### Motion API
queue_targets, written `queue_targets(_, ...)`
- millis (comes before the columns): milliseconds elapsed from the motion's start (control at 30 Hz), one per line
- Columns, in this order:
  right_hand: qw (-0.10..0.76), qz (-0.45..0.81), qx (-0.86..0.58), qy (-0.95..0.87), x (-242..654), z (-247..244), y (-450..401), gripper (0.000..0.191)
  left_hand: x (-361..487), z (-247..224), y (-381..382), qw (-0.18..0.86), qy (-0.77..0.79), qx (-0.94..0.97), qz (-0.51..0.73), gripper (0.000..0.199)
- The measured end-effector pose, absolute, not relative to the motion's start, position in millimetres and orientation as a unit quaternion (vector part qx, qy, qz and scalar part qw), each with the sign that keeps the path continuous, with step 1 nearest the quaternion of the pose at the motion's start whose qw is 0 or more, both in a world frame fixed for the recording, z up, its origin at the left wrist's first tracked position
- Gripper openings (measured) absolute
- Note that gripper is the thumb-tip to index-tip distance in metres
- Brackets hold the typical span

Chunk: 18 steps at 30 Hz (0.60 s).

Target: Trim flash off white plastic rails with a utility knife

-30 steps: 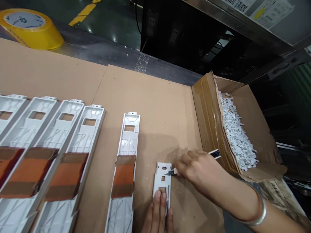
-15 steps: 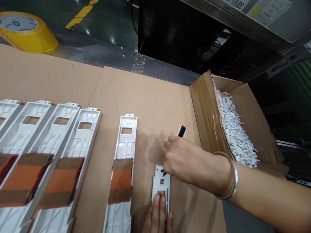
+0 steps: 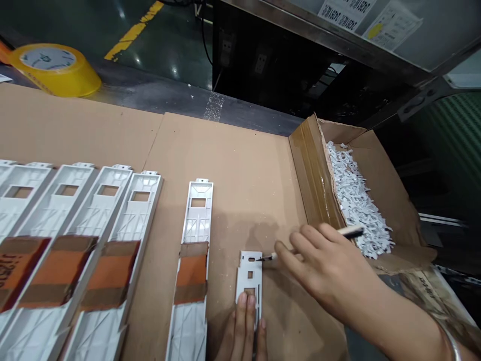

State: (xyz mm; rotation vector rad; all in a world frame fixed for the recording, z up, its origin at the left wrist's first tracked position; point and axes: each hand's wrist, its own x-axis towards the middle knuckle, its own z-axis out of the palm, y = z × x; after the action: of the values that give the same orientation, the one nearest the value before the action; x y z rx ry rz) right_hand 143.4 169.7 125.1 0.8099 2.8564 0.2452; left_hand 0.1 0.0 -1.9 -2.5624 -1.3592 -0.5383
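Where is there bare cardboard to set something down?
Bare but for specks: the cardboard between the lone strip and the box; also between the tape roll and the strip row. Crowded: lower left, and around the left hand and right hand.

right grip (image 3: 319, 258): 1 knife (image 3: 351, 231), apparently touching plate (image 3: 257, 279) | left grip (image 3: 242, 328): on plate

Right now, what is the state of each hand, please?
Left hand: fingers laid on the small white part; whether it grips the sides cannot be told.
Right hand: closed, holding the knife.
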Motion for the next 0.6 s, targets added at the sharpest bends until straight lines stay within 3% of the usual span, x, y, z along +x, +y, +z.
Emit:
queue_targets(200,-0.028,-0.134,0.495,0.858,192,97,105,0.022,-21,17,17,0.027,-0.388,-0.898,-0.206,0.037)
queue_targets(333,-0.099,-0.238,0.570,0.780,208,85,62,0.022,-29,33,29,-0.024,-0.341,-0.927,-0.155,0.027)
queue_targets(433,-0.135,-0.259,0.599,0.745,211,82,40,0.021,-29,38,29,-0.066,-0.318,-0.939,-0.113,0.023)
queue_targets(600,-0.144,-0.204,0.615,0.748,191,67,28,0.023,-27,33,22,-0.035,-0.316,-0.939,-0.131,0.020)
